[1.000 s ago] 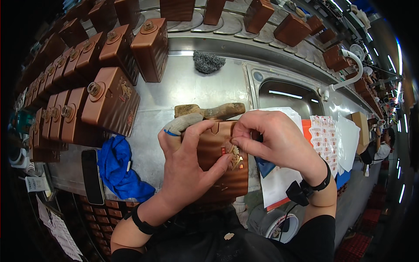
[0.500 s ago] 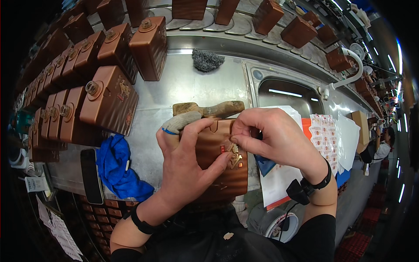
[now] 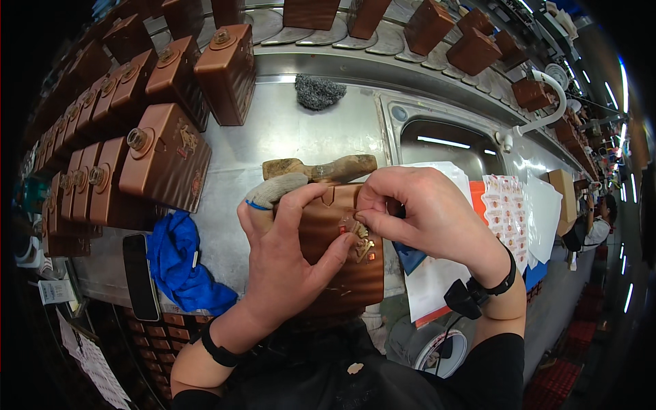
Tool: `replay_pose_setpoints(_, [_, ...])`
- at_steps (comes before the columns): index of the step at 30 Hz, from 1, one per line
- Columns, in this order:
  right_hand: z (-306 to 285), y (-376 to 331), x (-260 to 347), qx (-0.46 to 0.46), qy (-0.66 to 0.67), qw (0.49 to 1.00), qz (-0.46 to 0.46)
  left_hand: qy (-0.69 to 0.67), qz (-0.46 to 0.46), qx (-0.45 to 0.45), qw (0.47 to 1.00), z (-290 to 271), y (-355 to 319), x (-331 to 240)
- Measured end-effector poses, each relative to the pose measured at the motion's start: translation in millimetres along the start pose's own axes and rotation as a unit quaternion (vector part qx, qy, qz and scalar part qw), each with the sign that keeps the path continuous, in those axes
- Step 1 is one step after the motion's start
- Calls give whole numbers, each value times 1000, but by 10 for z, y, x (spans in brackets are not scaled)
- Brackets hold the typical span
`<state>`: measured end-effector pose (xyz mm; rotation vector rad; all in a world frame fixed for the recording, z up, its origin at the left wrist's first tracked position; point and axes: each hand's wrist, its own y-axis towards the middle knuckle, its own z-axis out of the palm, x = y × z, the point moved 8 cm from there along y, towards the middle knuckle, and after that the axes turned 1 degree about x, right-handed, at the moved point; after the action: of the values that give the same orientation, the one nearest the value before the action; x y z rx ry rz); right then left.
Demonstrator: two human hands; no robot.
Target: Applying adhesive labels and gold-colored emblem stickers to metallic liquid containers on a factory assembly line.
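Note:
A brown bottle (image 3: 335, 290) with flat sides lies in front of me, a gold and red decal (image 3: 364, 249) on its upper face. My left hand (image 3: 290, 249) holds it, fingers at the far edge and thumb tip beside the decal. One finger of that hand wears a grey cloth cover (image 3: 280, 187) with a blue band. My right hand (image 3: 417, 208) is closed in a pinch at the decal's upper edge, where a piece of clear film (image 3: 348, 223) shows. Just beyond the bottle lies a worn wooden piece (image 3: 321, 169), narrower in its middle.
Brown bottles (image 3: 164, 160) crowd the left. A blue cloth (image 3: 179, 263) and a phone (image 3: 141, 277) lie nearer. Steel wool (image 3: 319, 92) sits at the back, before a conveyor (image 3: 328, 37) carrying more bottles. To the right are a sink (image 3: 447, 147), faucet (image 3: 553, 109) and decal sheets (image 3: 506, 215).
My right fingertips have shifted slightly left, and clear film now shows over the decal's upper part. The left hand stays on the bottle. The whole view has shifted slightly.

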<state>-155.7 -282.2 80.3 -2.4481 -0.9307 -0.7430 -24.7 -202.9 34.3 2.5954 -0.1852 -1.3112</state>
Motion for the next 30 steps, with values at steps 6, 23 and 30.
replay_pose_setpoints(6, [22,35,10,-4,-5,1000,0,3,-3,-1,1000,-17,11,48])
replay_pose_setpoints(23, [25,66,6,-11,-16,1000,4,44,-29,24,998,-44,26,44])
replay_pose_setpoints(30, [36,133,3,-9,-13,1000,6,42,-44,32,998,-68,45,101])
